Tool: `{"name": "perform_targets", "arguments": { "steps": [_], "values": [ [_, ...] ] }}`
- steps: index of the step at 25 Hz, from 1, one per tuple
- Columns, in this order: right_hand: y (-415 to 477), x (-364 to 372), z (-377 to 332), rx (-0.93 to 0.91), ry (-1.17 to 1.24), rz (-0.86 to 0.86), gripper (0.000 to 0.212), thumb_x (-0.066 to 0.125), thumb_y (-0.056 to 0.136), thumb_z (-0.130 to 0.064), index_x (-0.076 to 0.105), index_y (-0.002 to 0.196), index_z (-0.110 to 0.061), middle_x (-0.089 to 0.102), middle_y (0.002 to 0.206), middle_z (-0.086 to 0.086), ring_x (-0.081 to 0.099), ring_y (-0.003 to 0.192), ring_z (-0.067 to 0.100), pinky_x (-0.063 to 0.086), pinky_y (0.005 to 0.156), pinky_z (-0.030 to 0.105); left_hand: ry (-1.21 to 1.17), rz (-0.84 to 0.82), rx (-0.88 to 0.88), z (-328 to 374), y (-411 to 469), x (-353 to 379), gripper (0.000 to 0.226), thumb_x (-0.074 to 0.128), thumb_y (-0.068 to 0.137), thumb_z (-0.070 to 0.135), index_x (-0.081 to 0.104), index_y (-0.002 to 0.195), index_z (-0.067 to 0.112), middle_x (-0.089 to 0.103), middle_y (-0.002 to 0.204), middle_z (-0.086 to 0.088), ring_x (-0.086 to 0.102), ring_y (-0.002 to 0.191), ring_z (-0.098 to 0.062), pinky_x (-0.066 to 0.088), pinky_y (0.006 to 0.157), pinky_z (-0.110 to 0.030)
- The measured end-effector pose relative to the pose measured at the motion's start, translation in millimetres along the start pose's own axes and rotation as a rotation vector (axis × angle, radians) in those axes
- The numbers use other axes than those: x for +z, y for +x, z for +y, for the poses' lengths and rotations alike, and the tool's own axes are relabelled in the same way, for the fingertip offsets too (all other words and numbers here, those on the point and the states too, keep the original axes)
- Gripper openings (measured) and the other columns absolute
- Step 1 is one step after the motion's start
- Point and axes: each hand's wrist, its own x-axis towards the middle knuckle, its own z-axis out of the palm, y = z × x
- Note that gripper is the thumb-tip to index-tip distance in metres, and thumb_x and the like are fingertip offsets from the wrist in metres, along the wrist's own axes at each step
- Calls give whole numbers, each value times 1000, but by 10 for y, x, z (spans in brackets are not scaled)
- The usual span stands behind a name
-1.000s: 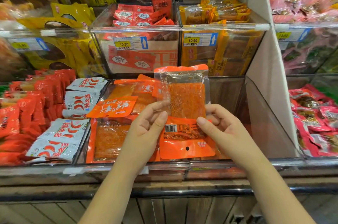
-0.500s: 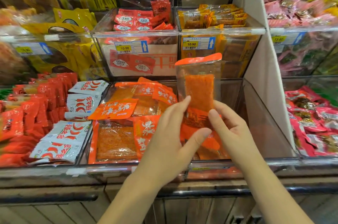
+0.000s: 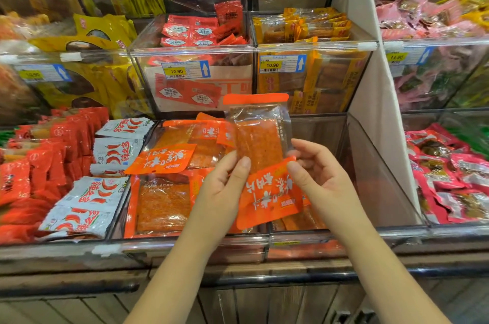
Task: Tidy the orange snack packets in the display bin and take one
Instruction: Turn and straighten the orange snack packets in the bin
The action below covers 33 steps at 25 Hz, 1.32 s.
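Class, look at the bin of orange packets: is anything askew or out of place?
Yes. A slanted packet lies crookedly across the overlapping pile in the display bin, not in rows. Left hand and right hand pinch the held packet above.

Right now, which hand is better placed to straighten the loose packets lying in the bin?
Left, probably. The loose packets lie in the bin's left half, beside the left hand. The right hand is over the barer right side, and its grip could carry the held packet alone.
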Motion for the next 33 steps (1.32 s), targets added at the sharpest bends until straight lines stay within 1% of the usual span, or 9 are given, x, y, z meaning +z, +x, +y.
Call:
{"name": "perform_targets", "arguments": {
  "steps": [2, 4, 7, 10, 16, 24, 28, 31, 33],
  "values": [
    [14, 12, 9, 26, 32, -51, 53, 72, 85, -32, 57, 136, -26, 70, 100, -7, 67, 92, 9, 58, 85, 31, -47, 50, -64, -81, 39, -61, 19, 60, 96, 47, 71, 111, 48, 75, 114, 11, 71, 107, -11, 56, 91, -40],
    [22, 3, 27, 44, 41, -99, 51, 72, 87, -29, 56, 136, -27, 71, 93, -4, 70, 89, 13, 60, 81, 31, -45, 97, -76, -164, 86, -124, 36, 66, 90, 56, 68, 121, 39, 72, 122, 16, 66, 117, -10, 53, 101, -44],
    [18, -12, 48, 37, -29, -146, 31, 71, 90, -32, 68, 120, -33, 73, 89, 2, 69, 84, 20, 61, 78, 33, -63, 102, -63, -222, 101, -157, 36, 62, 91, 46, 64, 125, 35, 73, 120, 11, 68, 114, -13, 54, 99, -45],
    [-4, -9, 33, 25, -59, -133, 17, 71, 89, -33, 73, 105, -37, 65, 76, -4, 61, 74, 7, 55, 69, 22, -69, 103, -87, -252, 82, -161, 41, 62, 95, 48, 61, 133, 30, 71, 127, 4, 66, 119, -18, 52, 103, -51],
    [-7, -11, 28, 38, -54, -135, 17, 70, 89, -35, 72, 105, -40, 67, 93, 17, 66, 88, 33, 60, 79, 43, -95, 98, -85, -270, 83, -167, 40, 61, 95, 43, 62, 133, 29, 69, 130, 0, 64, 123, -23, 48, 107, -55],
    [-30, -21, -29, 77, -35, -139, 16, 71, 87, -35, 72, 103, -37, 73, 92, 11, 69, 94, 37, 60, 82, 52, -120, 93, -128, -210, 47, -152, 40, 60, 95, 37, 61, 133, 24, 73, 122, -1, 70, 114, -24, 55, 98, -54],
    [-28, -13, -56, 129, 33, -157, 37, 70, 86, -32, 66, 122, -34, 76, 102, 4, 73, 102, 31, 63, 83, 43, -111, 90, -127, -160, 21, -145, 50, 63, 87, 42, 60, 133, 24, 75, 117, 2, 71, 110, -21, 57, 95, -49],
    [-20, 2, -94, 114, 43, -185, 77, 73, 86, -27, 35, 151, -43, 71, 113, -3, 72, 107, 18, 61, 83, 34, -60, 60, -94, -140, 4, -98, 39, 64, 89, 36, 62, 126, 25, 76, 114, 4, 72, 106, -13, 60, 88, -33],
    [-26, 15, -95, 104, -45, -206, 91, 74, 87, -27, 19, 155, -53, 70, 115, -8, 72, 108, 16, 61, 85, 35, 17, 77, -61, -166, 13, -68, 30, 65, 90, 33, 61, 120, 31, 74, 114, 7, 70, 104, -1, 57, 84, -21]
  ]
}}
